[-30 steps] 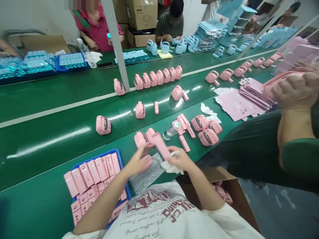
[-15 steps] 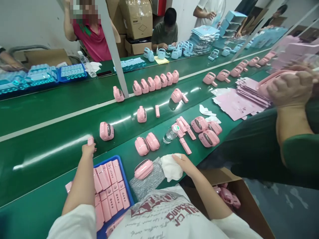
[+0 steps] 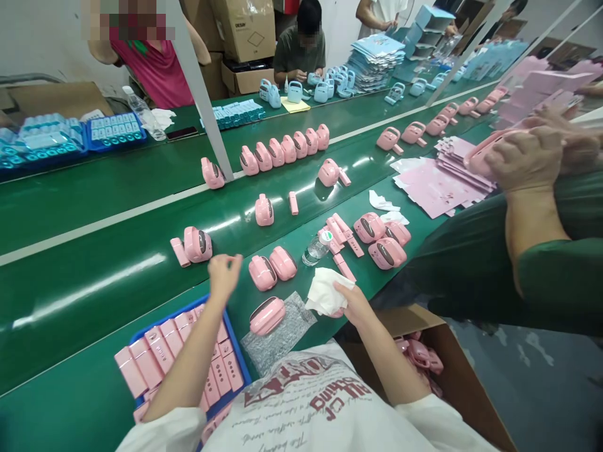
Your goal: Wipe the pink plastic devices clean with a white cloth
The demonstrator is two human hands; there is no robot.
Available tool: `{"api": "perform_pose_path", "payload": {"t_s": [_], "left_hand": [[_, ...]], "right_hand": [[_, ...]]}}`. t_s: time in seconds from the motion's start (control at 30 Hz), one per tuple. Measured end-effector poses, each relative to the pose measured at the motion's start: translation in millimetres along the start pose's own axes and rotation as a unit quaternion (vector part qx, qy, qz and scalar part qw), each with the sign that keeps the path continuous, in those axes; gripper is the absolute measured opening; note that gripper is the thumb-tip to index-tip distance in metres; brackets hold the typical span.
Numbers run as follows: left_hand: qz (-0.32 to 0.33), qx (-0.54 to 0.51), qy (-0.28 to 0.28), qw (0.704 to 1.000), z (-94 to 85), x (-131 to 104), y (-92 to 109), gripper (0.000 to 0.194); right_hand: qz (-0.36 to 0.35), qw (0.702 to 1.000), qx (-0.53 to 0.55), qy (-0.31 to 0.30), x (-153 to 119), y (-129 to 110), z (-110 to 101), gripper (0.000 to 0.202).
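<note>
- Workroom with a matte green table (image 3: 56, 376) alongside a glossy green belt (image 3: 108, 270); across it, one person in a magenta shirt (image 3: 153, 72) and one in a dark green shirt (image 3: 300, 55).
- Right hand (image 3: 352, 302): fingers gripping one crumpled white cloth (image 3: 327, 290) near the table's front edge. A patch of pink shows beneath; cannot tell what.
- Left hand (image 3: 225, 276): fingers loosely curled, narrow gap, nothing seen between them. Near one glossy pink rounded case with a dark window (image 3: 198, 243), which sits on the belt with one slim pink bar (image 3: 179, 252) close beside it.
- Table, ahead of wearer: two pink rounded cases side by side (image 3: 272, 268); a third pink case (image 3: 267, 315) on one sheet of clear bubble wrap (image 3: 294, 320).
- Right of these: one clear plastic bottle (image 3: 316, 248), several pink bars (overlapping, no sure count), three pink cases in a cluster (image 3: 387, 253).
- Belt, far edge: seven pink cases in a row (image 3: 288, 149), one more by the pale post (image 3: 200, 81).
- Left: one blue tray (image 3: 239, 361) of pink blocks, partly behind the forearm, uncounted.
</note>
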State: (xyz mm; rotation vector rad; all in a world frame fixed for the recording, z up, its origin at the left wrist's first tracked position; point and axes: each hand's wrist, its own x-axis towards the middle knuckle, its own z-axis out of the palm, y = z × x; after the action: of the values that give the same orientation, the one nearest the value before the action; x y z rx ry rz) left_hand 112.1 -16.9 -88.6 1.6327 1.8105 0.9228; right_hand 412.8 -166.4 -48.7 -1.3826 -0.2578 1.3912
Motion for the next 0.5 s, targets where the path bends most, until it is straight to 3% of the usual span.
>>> {"api": "perform_pose_path", "payload": {"t_s": [0.1, 0.2, 0.27, 0.37, 0.5], "left_hand": [[-0.020, -0.009, -0.046, 0.999, 49.6, -39, 17, 0.029], [-0.033, -0.032, -0.056, 0.997, 63.8, -49, 25, 0.029], [-0.029, -0.053, -0.064, 0.996, 51.9, -48, 27, 0.025], [-0.004, -0.083, -0.079, 0.993, 14.0, -51, 34, 0.025], [0.110, -0.107, -0.079, 0.985, -45.5, -76, 63, 0.027]], "right_hand": [[0.041, 0.999, -0.024, -0.025, 1, 10, 11, 0.055], [0.052, 0.998, -0.024, -0.041, -2, 16, 22, 0.056], [0.039, 0.999, -0.013, -0.031, -6, 17, 27, 0.055], [0.036, 0.999, -0.011, -0.004, -12, 15, 29, 0.059], [-0.007, 0.998, -0.059, -0.037, -16, 13, 34, 0.068]]}}
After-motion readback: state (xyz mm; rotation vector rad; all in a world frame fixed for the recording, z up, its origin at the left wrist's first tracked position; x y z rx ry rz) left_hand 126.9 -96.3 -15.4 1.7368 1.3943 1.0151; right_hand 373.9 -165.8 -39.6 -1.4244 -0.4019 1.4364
